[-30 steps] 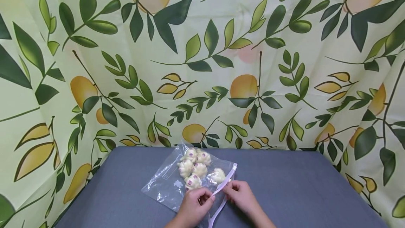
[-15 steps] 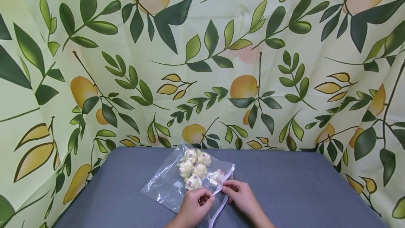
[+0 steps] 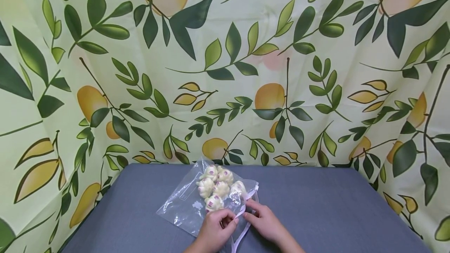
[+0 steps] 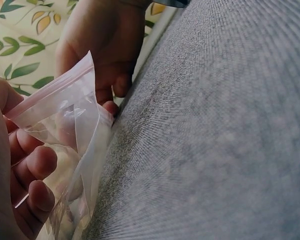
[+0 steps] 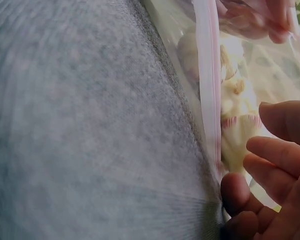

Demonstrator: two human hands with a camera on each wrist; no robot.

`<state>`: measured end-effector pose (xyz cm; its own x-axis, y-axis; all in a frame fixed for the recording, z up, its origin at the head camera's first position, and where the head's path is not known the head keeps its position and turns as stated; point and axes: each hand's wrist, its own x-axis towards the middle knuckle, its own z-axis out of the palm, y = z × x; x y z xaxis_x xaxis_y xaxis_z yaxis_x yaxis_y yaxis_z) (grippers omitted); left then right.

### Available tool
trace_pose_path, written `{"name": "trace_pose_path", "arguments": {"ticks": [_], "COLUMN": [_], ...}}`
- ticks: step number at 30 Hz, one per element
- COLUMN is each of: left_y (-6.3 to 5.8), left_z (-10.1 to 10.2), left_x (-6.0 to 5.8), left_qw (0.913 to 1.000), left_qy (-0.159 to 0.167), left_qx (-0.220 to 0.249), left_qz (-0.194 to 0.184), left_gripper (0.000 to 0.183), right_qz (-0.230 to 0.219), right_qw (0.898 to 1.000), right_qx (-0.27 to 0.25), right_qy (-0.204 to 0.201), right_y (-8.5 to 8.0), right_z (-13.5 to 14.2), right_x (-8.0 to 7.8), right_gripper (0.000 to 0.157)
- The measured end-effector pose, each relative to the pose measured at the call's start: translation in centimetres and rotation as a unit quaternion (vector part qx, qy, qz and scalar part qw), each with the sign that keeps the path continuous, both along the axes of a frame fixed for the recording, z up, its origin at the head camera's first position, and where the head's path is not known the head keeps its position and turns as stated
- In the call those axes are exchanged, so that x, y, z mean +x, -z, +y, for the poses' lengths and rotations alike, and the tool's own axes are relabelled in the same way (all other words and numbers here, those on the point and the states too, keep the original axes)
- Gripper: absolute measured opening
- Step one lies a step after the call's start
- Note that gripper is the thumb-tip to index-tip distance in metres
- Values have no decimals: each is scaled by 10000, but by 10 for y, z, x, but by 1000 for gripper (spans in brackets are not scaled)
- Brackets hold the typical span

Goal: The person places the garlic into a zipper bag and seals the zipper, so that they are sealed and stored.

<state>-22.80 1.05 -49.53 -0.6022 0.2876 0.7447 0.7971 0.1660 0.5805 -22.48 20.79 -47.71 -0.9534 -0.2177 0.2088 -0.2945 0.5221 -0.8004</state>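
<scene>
A clear zip bag (image 3: pixel 181 207) lies slantwise on the table with several garlic bulbs (image 3: pixel 206 187) in it, cream-white with purple streaks. My left hand (image 3: pixel 215 227) pinches the pinkish zip strip (image 4: pixel 55 86) near the middle of the bag's mouth. The bag's two lips stand apart beside that pinch. My right hand (image 3: pixel 264 221) is at the mouth's right part, thumb and index finger parted around the strip. In the right wrist view its fingers (image 5: pixel 282 157) are loosely extended beside the other lip's strip (image 5: pixel 209 80). One bulb (image 3: pixel 238 187) sits close to the mouth.
A dark grey cloth covers the table (image 3: pixel 316 206). Around its back and sides hangs a pale curtain (image 3: pixel 225 85) printed with leaves and orange fruit.
My right hand has slid left along the zip strip toward my left hand, and its fingers have parted. The bag's right corner has shifted slightly left. My left hand keeps its place.
</scene>
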Motion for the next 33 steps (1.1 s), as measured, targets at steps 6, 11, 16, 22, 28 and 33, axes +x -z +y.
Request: {"name": "trace_pose_path", "arguments": {"ticks": [6,11,16,22,28,33], "left_y": [1,2,1,1,-3,-5], "left_z": [0,-1,-1,-1,0,0], "left_x": [0,0,1,2,5,7], "left_qw": [9999,9992,9973,9914,9833,9740], "left_qy": [26,97,178,328,186,89], "left_qx": [-161,-352,-658,-1156,-1726,-2229], "left_qz": [-44,-168,-266,-523,-552,-404], "left_gripper": [16,13,11,8,8,6], "right_qz": [-295,-295,-203,30,84,45], "right_qw": [9954,9846,9747,9687,9742,9867], "right_qx": [-782,-1163,-1416,-1244,-904,-359], "right_qy": [470,1271,1716,2148,2068,1583], "right_y": [2,2,3,7,9,7], "right_z": [2,4,7,12,14,12], "right_x": [-3,-5,-8,-11,-15,-13], "right_gripper": [15,6,5,4,18,30]}}
